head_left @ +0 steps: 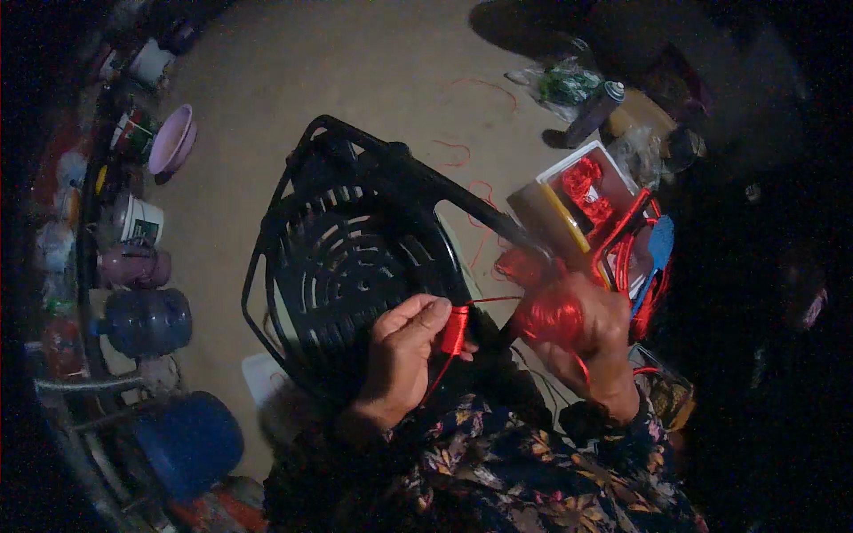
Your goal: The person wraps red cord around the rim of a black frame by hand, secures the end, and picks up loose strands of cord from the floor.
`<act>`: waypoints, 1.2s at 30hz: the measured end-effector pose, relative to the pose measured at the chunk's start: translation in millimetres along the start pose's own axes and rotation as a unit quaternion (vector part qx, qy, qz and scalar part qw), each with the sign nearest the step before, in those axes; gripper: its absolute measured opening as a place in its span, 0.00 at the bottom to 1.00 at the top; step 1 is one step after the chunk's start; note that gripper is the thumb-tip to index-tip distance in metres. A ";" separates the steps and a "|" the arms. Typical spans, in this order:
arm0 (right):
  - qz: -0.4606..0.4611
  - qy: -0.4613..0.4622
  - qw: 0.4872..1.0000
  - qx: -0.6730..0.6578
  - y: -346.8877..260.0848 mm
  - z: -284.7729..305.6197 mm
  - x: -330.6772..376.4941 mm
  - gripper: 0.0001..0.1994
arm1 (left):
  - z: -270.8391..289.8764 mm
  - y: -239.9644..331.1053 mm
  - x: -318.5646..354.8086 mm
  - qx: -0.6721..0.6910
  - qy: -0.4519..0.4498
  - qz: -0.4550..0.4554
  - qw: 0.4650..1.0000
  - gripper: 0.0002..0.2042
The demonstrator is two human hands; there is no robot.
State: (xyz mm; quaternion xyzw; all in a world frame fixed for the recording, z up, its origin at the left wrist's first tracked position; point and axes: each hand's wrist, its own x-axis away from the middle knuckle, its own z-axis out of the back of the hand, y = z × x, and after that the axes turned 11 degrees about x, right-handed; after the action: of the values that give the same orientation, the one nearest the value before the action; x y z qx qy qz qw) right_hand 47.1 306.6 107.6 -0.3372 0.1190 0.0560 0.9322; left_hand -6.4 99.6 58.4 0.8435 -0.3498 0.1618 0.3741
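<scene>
Between the thumb and fingers of my left hand is a small bundle tightly wound with red thread. A loose end hangs below it. From its top, a taut red strand runs across to my right hand. That hand is closed around a shiny ball of red thread and is smeared by motion. Just beyond my hands stands a black plastic chair-like frame with slots in rings. To the right, an open box holds a red skein, with thick red cords beside it.
A blue brush-like tool lies by the cords. Farther right are a spray can and a plastic bag. Thread scraps lie on the floor. Along the left are a pink basin, a water jug and a blue bucket.
</scene>
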 end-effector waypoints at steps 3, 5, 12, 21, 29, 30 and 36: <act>0.021 0.022 0.997 0.064 1.6 -1.1 -2.6 0.17 | 5.5 -3.3 0.3 0.018 -0.017 -0.017 1.000 0.11; 0.006 0.029 0.996 0.086 2.4 -2.3 -3.1 0.17 | 7.0 -5.4 -0.6 0.015 -0.026 -0.020 0.999 0.11; 0.013 0.021 0.991 0.133 -4.2 0.8 -19.9 0.16 | 11.7 -7.4 -2.5 0.027 -0.033 -0.005 0.999 0.13; 0.060 0.035 0.987 0.146 -6.0 -3.6 -10.8 0.18 | 6.8 -11.2 -5.6 -0.030 0.013 -0.058 0.998 0.14; -0.091 0.095 0.991 0.007 6.3 -16.8 7.1 0.22 | 12.3 -6.4 -8.1 -0.016 -0.078 0.001 0.997 0.13; -0.068 0.111 0.991 0.021 7.5 -18.5 2.0 0.23 | 11.6 -6.3 -7.3 -0.020 -0.078 0.002 0.997 0.13; -0.177 0.102 0.947 -0.249 7.0 -38.4 4.2 0.22 | 14.1 -4.4 -3.5 -0.026 -0.078 0.028 0.996 0.13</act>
State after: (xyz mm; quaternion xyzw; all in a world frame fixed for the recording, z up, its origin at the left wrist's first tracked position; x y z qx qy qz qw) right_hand 42.8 287.5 73.6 -0.5779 0.1342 -0.1167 0.7965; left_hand -5.6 92.8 44.8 0.8335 -0.4056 0.0973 0.3624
